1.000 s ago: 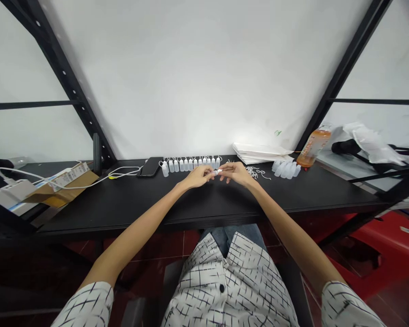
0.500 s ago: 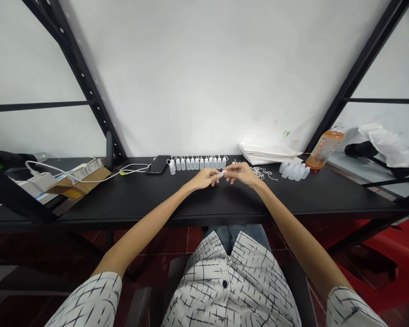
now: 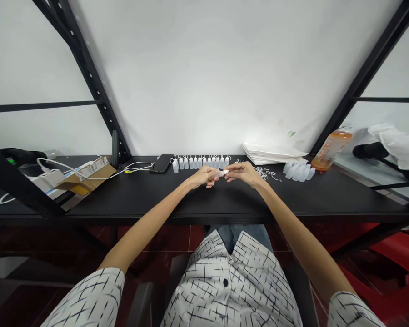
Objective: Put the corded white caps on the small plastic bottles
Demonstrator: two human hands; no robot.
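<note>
My left hand (image 3: 204, 176) grips a small translucent bottle (image 3: 219, 173) that lies sideways over the middle of the black table (image 3: 139, 193). My right hand (image 3: 242, 173) pinches the white tip at the bottle's right end. Behind my hands, several similar bottles (image 3: 191, 163) stand in a row, with white string loops at their tops. Loose white strings (image 3: 266, 173) lie just right of my right hand. Farther right is a cluster of several translucent bottles (image 3: 298, 172) without visible loops.
A black phone (image 3: 162, 164), a white cable (image 3: 136, 167) and an open cardboard box (image 3: 88, 178) lie to the left. White sheets (image 3: 274, 153) are stacked at the wall. An orange drink bottle (image 3: 332, 149) leans by the right shelf post.
The whole view has shifted slightly, so the table's items appear farther right. My hands have moved a little apart, showing more of the small bottle between them.
</note>
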